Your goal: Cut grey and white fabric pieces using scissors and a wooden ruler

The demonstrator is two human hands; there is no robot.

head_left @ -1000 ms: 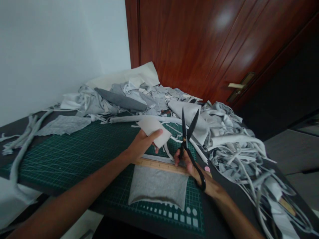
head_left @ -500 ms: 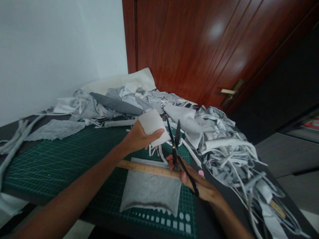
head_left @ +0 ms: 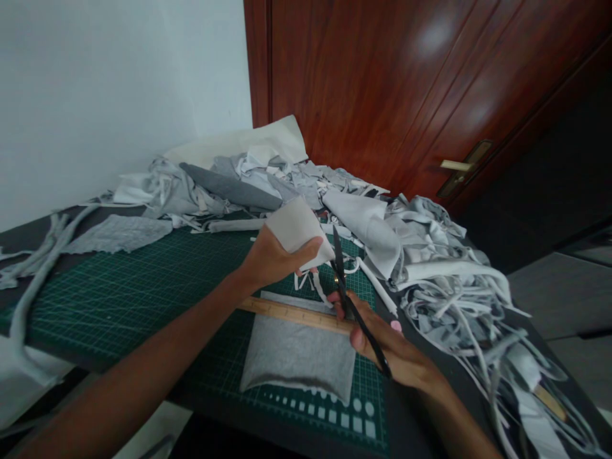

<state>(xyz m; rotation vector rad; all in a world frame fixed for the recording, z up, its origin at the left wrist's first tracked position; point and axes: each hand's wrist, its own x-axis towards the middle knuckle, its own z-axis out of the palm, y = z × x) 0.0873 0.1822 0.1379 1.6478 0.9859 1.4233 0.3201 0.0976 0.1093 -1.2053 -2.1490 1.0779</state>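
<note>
My left hand (head_left: pixel 277 260) pinches a folded piece of white fabric (head_left: pixel 295 231) between thumb and fingers, above the cutting mat. My right hand (head_left: pixel 387 347) grips long black-handled tailor's scissors (head_left: pixel 361 322), whose blades are almost closed and point up beside the fabric's right edge. The blade tips stand very close to the fabric, but I cannot tell if they touch it. Below both hands, a wooden ruler (head_left: pixel 295 316) lies across a flat piece of grey fabric (head_left: pixel 297 357) on a green cutting mat (head_left: pixel 143 299).
Heaps of grey and white fabric scraps and strips (head_left: pixel 444 299) cover the dark table (head_left: pixel 411 408) to the right and back. A thin white stick (head_left: pixel 377 287) and a small pink object (head_left: pixel 396 326) lie near my right hand. A wall and a wooden door (head_left: pixel 382 83) stand behind.
The scissor blades have gone from wide open to nearly closed. The white fabric has tilted and shifted slightly up and to the right in my left hand.
</note>
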